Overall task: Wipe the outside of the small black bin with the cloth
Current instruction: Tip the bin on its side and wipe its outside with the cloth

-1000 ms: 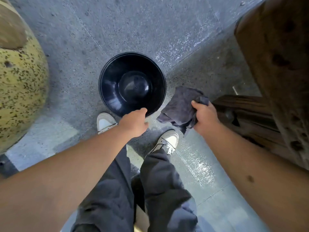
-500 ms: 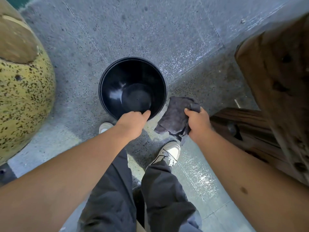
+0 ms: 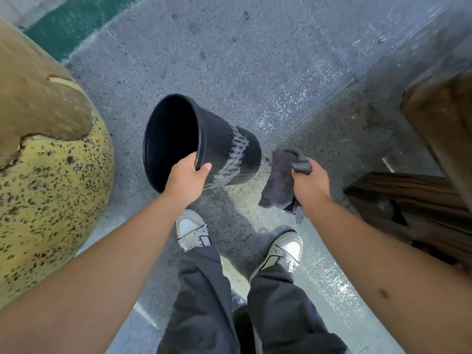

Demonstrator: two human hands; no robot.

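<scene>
Speckled grey pavement underfoot; left hand grips tilted bin rim, right hand clutches cloth.

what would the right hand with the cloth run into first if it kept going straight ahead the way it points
Probably the bare floor. The right hand points forward with the cloth hanging in front, and the bin sits just to its left, out of that line. Depth is hard to judge.

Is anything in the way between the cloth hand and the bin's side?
Nothing visible. The right hand holds the cloth just beside the tilted black bin; only bare floor shows in the gap.
</scene>
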